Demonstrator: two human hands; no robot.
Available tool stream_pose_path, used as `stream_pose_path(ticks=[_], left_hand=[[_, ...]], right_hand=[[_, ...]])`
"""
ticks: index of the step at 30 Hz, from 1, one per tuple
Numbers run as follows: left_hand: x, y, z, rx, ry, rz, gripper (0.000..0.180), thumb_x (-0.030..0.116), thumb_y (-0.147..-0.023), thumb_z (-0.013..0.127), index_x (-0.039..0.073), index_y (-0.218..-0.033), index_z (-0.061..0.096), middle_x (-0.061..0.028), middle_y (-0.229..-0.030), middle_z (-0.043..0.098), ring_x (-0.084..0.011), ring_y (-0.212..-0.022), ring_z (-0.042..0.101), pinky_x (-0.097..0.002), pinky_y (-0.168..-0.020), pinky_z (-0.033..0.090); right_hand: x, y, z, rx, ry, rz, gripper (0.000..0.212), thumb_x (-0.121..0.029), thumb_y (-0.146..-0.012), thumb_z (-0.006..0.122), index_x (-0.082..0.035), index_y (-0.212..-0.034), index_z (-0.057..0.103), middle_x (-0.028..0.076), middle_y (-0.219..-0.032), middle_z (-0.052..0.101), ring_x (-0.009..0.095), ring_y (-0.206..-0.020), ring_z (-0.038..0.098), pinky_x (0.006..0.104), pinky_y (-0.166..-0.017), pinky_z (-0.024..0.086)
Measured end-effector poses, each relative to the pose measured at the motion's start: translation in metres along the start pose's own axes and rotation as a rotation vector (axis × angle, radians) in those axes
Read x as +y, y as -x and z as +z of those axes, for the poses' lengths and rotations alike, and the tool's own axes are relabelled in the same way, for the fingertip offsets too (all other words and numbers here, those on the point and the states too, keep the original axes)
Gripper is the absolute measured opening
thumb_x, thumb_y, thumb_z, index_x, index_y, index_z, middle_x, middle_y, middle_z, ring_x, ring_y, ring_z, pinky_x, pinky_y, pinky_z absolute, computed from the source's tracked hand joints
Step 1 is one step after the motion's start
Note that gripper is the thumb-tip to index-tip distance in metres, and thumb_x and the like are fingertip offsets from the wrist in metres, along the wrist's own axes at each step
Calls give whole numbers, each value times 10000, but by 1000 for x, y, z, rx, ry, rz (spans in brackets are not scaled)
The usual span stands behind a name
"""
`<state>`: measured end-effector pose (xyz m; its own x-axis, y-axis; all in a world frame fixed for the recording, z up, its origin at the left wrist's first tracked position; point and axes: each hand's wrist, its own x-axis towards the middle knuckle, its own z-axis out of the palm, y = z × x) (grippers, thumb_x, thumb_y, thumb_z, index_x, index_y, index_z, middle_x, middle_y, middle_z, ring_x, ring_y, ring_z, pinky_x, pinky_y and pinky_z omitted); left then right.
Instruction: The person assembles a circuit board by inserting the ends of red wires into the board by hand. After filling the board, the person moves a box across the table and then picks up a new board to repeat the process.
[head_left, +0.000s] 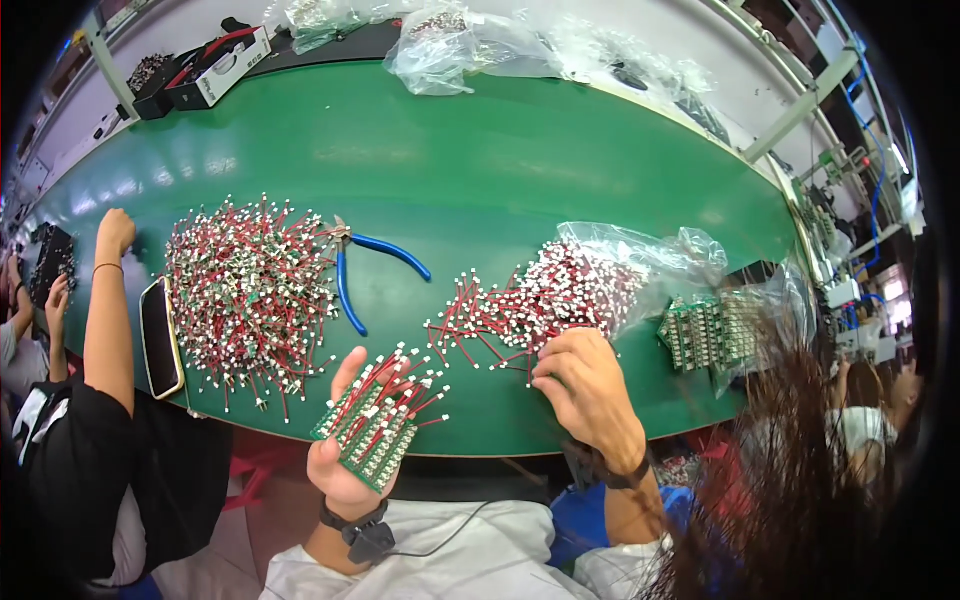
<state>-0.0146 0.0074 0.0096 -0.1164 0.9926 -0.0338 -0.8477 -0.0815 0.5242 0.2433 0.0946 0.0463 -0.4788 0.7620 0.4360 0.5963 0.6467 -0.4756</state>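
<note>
My left hand [345, 478] grips a green circuit board panel [378, 448] by its edges, tilted above the table's near edge. Rows of white connectors cover the panel, and several short red cables with white plugs stand up from its far half. My right hand [588, 385] is at the near edge of a loose pile of red cables with white plugs [540, 300]. Its thumb and forefinger are pinched together by a cable in the pile; the fingertips hide what is between them. A clear plastic bag [660, 270] partly covers that pile.
Blue-handled cutters [385, 248] lie beside a large heap of cabled pieces [250, 300]. A phone [160, 338] rests left of it. Stacked green panels [710, 330] are at right. A co-worker's arm [110, 300] reaches over the green table [400, 140]; bags and a box [222, 70] line the back.
</note>
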Motion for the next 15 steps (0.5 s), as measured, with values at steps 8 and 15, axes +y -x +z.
stream_pose_path(ticks=[8, 15], left_hand=[[-12, -11, 6, -121, -7, -13, 1012, 476, -851, 645, 5, -1575, 118, -369, -1513, 330, -448, -1322, 495, -490, -1078, 472], [-11, -12, 15, -70, 24, -20, 1016, 387, -790, 677, 1, -1565, 145, -313, -1483, 405, -405, -1346, 482, -505, -1130, 408]], right_hand=[[-24, -20, 18, 144, -442, -16, 214, 80, -722, 777, -12, -883, 670, 118, -828, 682, 236, -754, 669, 331, -662, 533], [-76, -1, 48, 47, -514, -11, 306, 121, -710, 704, -45, -966, 727, 88, -873, 687, 220, -722, 659, 319, -619, 537]])
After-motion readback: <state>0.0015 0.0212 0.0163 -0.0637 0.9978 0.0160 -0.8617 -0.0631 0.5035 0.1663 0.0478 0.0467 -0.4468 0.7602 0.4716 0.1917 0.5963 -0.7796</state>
